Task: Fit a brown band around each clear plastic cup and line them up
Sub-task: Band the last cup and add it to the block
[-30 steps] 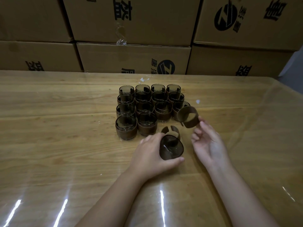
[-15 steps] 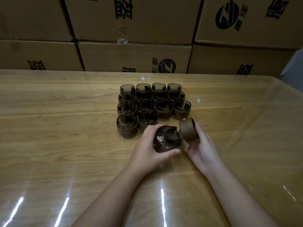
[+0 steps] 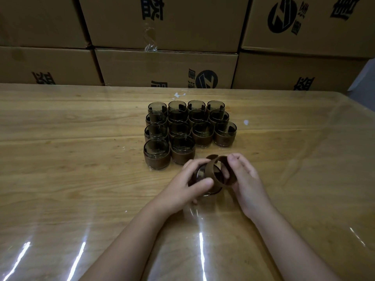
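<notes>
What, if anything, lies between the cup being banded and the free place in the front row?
A loose band lies on the table just beyond the held cup, about where it would go: right of the front row's second cup. It likely needs moving first. Nothing else visible blocks the way.

Both forearms shown bare, wrist to frame edge. Left hand (image 3: 182, 187) and right hand (image 3: 247, 179) bare. Short nails glimpsed.
</notes>
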